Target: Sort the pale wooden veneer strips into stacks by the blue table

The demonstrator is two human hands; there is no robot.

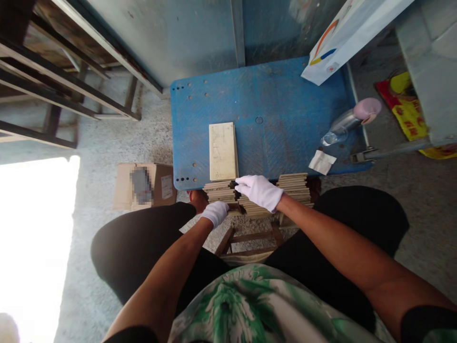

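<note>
Both my hands wear white gloves and work over rows of thin, flat, pale-edged boards (257,209) stood on edge at the near side of a blue platform. My left hand (216,213) is closed at the front of the left row, on what looks like a thin brown board (234,207); its fingertips are mostly hidden. Above the middle row lies my right hand (260,191), fingers stretched out to the left, their tips by the gap between rows. A cream rectangular board (222,151), apparently stacked on others, lies flat just beyond the left row.
The blue platform (278,133) carries a pink-lidded bottle (357,116), a clear cup (332,138), a white tissue (322,162) and a white paper bag (342,43). A cardboard box (163,186) sits left on the floor. A wooden stool (255,237) is below the rows.
</note>
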